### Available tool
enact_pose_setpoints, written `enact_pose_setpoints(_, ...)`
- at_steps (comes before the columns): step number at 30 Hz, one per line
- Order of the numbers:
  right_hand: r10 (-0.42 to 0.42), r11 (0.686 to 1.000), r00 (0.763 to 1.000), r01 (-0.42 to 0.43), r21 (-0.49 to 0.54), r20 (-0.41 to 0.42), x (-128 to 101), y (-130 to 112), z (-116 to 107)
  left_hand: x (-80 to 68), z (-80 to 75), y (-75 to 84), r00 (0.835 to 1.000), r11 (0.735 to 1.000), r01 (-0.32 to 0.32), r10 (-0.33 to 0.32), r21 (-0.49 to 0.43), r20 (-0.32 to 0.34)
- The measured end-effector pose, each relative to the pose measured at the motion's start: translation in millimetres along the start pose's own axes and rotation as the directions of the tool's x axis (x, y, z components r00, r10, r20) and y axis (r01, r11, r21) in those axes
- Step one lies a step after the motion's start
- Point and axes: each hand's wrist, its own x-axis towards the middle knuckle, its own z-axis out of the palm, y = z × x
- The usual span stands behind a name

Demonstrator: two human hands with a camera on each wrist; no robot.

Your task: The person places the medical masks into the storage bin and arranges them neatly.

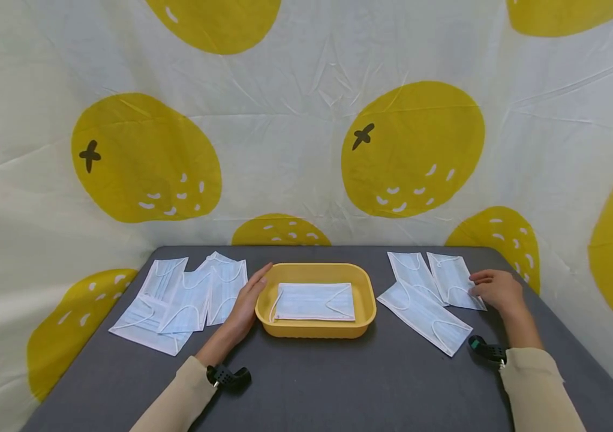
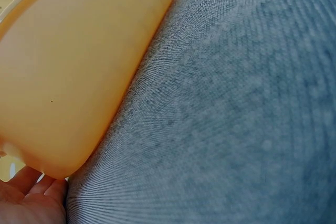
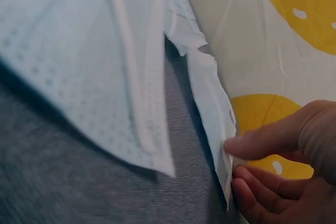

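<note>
A grey table (image 1: pixel 339 378) carries everything, with a white cloth printed with yellow fruit (image 1: pixel 411 150) hanging behind it. Between the two hands sits a yellow tray (image 1: pixel 314 271), and one face mask (image 1: pixel 314 301) lies flat inside it. The left hand (image 1: pixel 244 306) rests against the tray's left wall with its fingers straight and relaxed, gripping nothing (the left wrist view shows only the fingertips (image 2: pixel 31 192) tucked at the tray's corner). Just beyond that hand, on its outer side, lies a loose pile of masks (image 1: pixel 185 294), overlapping one another. On the other side, three masks (image 1: pixel 427 291) lie spread near the right hand (image 1: pixel 495 289). That hand's thumb and fingers pinch the edge of the outermost mask (image 1: pixel 454 281), the one nearest it; the right wrist view shows that edge (image 3: pixel 218 114) lifted slightly off the table.
</note>
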Motion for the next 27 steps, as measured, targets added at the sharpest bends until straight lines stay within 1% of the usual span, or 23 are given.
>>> enact_pose_setpoints(2, -0.027, 0.998, 0.999, 0.025, -0.053, -0.031, -0.7, -1.6, 2.7, 0.0, -0.4, -0.6, 1.000, 1.000, -0.002, 0.002, 0.000, 0.002)
enact_pose_setpoints(5, -0.061, 0.994, 0.996, 0.054, -0.093, -0.072, -1.1, -4.6, 6.8, 0.2, -0.8, -0.5, 1.000, 1.000, -0.005, 0.005, 0.002, 0.002)
enact_pose_setpoints(8, -0.066, 0.993, 0.994, 0.057, -0.104, -0.087, 0.8, -5.2, 9.4, 0.5, -1.1, -0.5, 1.000, 1.000, -0.006, 0.006, 0.004, -0.001)
enact_pose_setpoints(11, -0.052, 0.995, 0.996, 0.044, -0.094, -0.078, 1.4, -5.0, 9.0, 0.7, -1.3, -0.9, 1.000, 1.000, 0.004, -0.004, 0.004, -0.009)
enact_pose_setpoints(14, -0.018, 0.999, 0.998, 0.016, -0.034, -0.055, 0.7, -4.4, 6.8, 0.1, -1.1, -1.3, 1.000, 1.000, 0.013, -0.013, 0.009, -0.016)
enact_pose_setpoints(18, 0.046, 0.995, 0.999, -0.044, 0.093, -0.015, -0.1, -2.7, 4.5, -0.6, -1.0, -1.3, 1.000, 1.000, 0.012, -0.012, 0.009, -0.011)
enact_pose_setpoints(23, 0.106, 0.966, 0.992, -0.118, 0.229, 0.062, 2.4, 0.7, 3.0, -0.5, -1.1, -1.6, 1.000, 1.000, 0.012, -0.012, 0.004, -0.007)
enact_pose_setpoints(27, 0.122, 0.944, 0.987, -0.148, 0.295, 0.105, 4.3, 3.1, 0.7, -0.5, -0.7, -1.1, 1.000, 1.000, 0.007, -0.007, 0.005, -0.009)
